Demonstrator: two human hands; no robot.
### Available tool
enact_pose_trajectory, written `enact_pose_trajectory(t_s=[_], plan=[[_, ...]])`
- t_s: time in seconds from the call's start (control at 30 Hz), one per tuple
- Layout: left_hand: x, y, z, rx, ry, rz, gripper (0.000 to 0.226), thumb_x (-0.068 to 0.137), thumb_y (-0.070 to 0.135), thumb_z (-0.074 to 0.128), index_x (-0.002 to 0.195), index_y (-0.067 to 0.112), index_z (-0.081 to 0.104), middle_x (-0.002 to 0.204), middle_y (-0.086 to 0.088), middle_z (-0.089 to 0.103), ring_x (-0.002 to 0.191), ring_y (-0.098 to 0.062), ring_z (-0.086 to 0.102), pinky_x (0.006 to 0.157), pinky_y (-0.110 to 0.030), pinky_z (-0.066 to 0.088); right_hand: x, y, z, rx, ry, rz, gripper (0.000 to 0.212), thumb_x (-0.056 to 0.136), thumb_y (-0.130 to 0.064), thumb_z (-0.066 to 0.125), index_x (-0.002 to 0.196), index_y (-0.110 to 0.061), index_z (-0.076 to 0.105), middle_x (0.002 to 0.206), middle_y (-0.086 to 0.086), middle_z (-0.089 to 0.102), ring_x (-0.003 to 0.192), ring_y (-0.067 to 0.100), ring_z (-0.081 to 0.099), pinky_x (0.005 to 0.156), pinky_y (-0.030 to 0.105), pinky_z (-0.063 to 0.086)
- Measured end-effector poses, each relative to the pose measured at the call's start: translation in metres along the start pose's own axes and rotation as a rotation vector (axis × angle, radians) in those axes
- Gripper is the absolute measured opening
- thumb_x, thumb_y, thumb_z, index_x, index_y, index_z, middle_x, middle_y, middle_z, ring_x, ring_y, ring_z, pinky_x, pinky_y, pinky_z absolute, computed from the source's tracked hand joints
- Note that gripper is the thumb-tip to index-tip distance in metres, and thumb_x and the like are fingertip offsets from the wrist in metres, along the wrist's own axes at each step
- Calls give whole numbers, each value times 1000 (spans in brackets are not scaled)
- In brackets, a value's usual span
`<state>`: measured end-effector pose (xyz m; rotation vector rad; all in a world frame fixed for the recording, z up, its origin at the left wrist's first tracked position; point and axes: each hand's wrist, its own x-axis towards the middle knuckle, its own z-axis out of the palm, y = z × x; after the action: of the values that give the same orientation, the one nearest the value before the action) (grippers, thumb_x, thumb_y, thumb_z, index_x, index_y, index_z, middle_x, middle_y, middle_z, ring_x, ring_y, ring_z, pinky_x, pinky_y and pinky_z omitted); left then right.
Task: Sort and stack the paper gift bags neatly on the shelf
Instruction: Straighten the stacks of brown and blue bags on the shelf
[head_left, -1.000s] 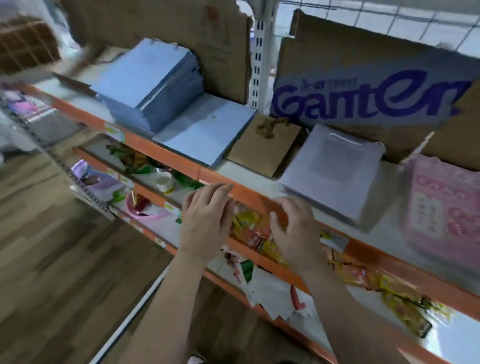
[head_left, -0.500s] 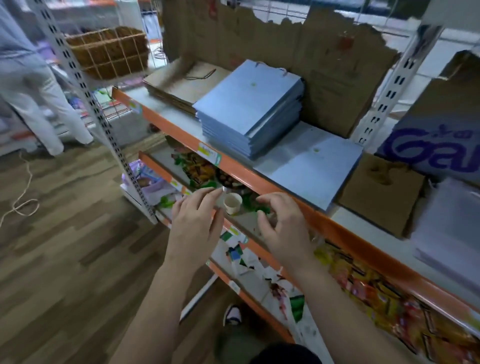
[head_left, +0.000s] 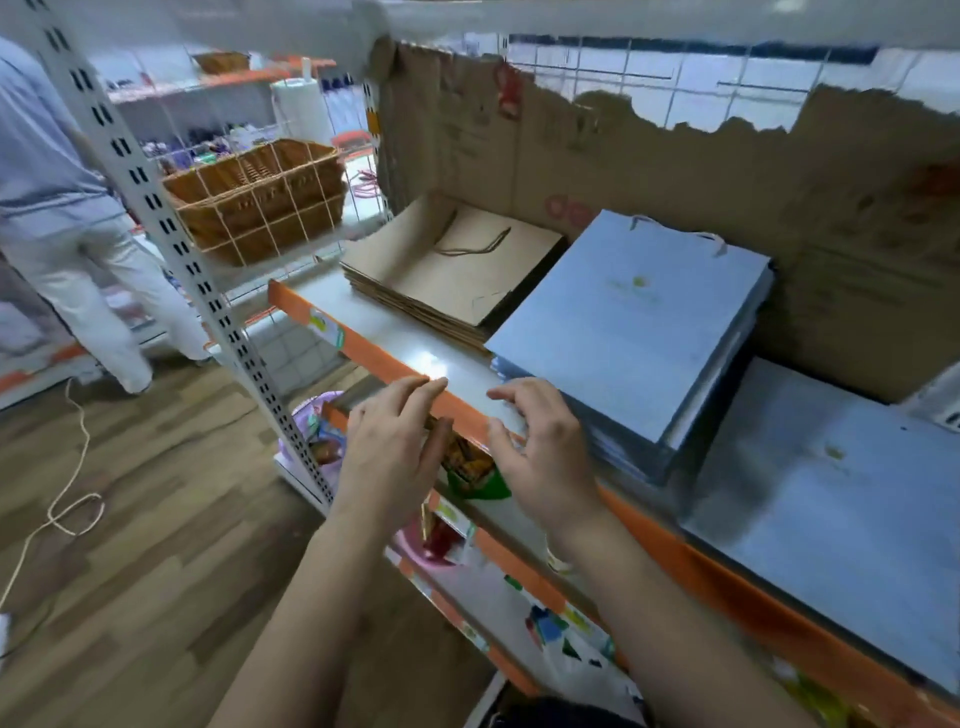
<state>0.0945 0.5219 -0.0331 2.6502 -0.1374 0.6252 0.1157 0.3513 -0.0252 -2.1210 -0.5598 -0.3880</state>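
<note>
Brown bags (head_left: 457, 275) at left, blue bags (head_left: 634, 332) piled beside them on the shelf (head_left: 374, 353).
Left hand (head_left: 389, 457) and right hand (head_left: 545, 457) hover empty, loose-fingered, at its orange rim; a careless shove could skew the blue bags onto the lone blue bag (head_left: 841, 493); cardboard (head_left: 675, 171) blocks behind.

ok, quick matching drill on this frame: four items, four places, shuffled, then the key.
Items
1. brown bag stack
2. tall blue bag stack
3. low blue bag pile
4. wicker basket

Places
A. right end of the shelf, lying flat and low
B. off the shelf, beyond its left end
C. middle of the shelf, between the other two piles
D. left end of the shelf

Pairs: 1-D, 2-C, 3-A, 4-B
</note>
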Motion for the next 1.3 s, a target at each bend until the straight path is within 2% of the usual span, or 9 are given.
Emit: enact_pose_trajectory(t_s=[0.23,0.37,0.5,0.7,0.83,0.9,1.0,1.2,1.3], plan=[[65,-76,24,-84,-42,40,48,94,40,39,130,13,56,127,-8,58,115,-29,56,91,-53,46,61,0,61,-22,17,104,29,93,-21,58,122,-16,56,123,-2,54,114,2,48,93,-1,31],[114,-126,38,-147,-36,158,45,94,36,43,127,10,58,126,-11,58,112,-31,56,91,-49,47,96,2,103,-38,129,213,39,95,-25,55,133,-15,51,136,-2,47,125,4,43,104,12,34],[170,-180,43,-204,-55,242,47,93,35,44,128,8,57,130,-12,55,120,-31,53,95,-49,45,131,0,143,-115,231,370,50,95,-30,51,141,-14,43,151,3,32,138,9,30,111,15,21],[240,-249,46,-165,-89,143,59,94,37,51,141,3,38,142,-24,39,129,-39,38,102,-53,35,161,17,168,-310,357,714,65,97,-42,47,150,-16,22,162,6,4,148,23,10,114,36,20],[277,-280,54,-269,-315,-8,80,88,42,64,145,1,25,147,-23,33,136,-37,32,106,-49,34,164,26,169,-250,402,828,58,99,-37,46,149,-20,21,157,5,25,141,23,28,104,27,25],[287,-290,55,-415,-360,-16,66,82,37,72,131,7,39,128,-11,52,119,-29,48,88,-40,42,166,27,171,-214,452,823,57,99,-36,48,148,-22,23,154,3,33,137,23,36,98,25,28],[290,-301,51,-491,-384,36,52,75,26,81,116,24,49,108,7,51,99,-11,49,75,-27,35,170,26,173,-204,494,836,64,96,-39,53,150,-23,21,154,3,34,137,22,36,99,24,27],[290,-309,54,-466,-321,54,66,69,11,83,127,7,52,102,3,57,102,-22,55,69,-19,29,172,22,177,-223,456,877,83,88,-38,66,152,-31,13,156,-4,28,141,19,28,99,24,22],[293,-315,56,-483,-338,59,68,72,20,83,130,7,50,110,-4,63,105,-23,57,72,-21,32,175,20,180,-242,452,867,90,86,-37,69,153,-31,10,157,-3,27,142,20,27,104,27,25]])
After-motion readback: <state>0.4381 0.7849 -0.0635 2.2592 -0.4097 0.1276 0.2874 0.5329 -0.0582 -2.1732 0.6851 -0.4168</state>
